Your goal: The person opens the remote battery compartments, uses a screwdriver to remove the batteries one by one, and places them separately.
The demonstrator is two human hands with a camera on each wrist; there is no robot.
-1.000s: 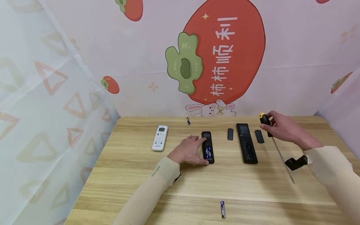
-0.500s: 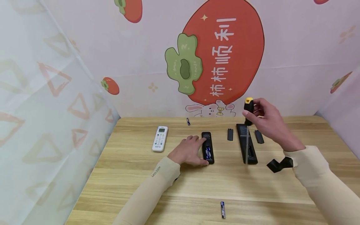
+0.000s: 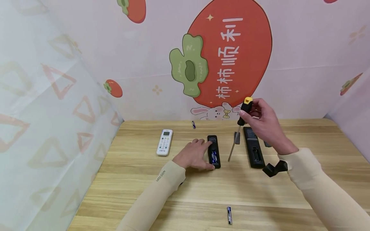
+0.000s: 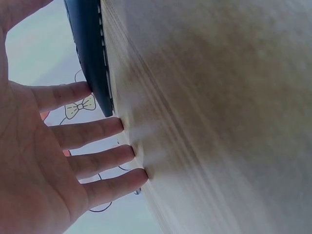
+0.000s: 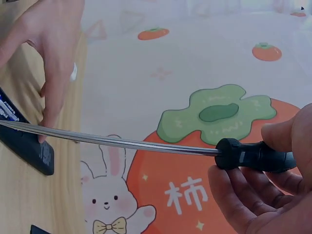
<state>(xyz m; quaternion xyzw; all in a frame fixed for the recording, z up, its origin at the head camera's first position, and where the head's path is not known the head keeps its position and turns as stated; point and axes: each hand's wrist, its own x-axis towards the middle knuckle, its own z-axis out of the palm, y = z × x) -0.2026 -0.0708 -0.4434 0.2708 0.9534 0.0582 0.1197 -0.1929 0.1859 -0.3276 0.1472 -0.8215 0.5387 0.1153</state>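
Observation:
My left hand (image 3: 193,155) lies beside a small black remote control (image 3: 212,146), face down with blue batteries (image 3: 214,157) showing in its uncovered compartment. Its index finger and thumb touch the remote; in the left wrist view the fingers (image 4: 92,134) look straight, the others resting on the tabletop. With my right hand (image 3: 266,125) I grip a screwdriver (image 3: 245,112) by its black and yellow handle. The long shaft (image 5: 146,145) slants down, its tip right of the small remote in the head view; whether the tip touches the table I cannot tell.
A larger black remote (image 3: 253,149) with an uncovered compartment lies to the right. Two battery covers (image 3: 237,138) flank it, one partly behind my right hand. A white remote (image 3: 164,142) lies left. One battery (image 3: 193,124) sits at the back, another battery (image 3: 229,215) in front.
My right hand has carried the screwdriver leftward, from right of the larger remote to near the small one, and its shaft has swung round to point down-left. My left hand stays put.

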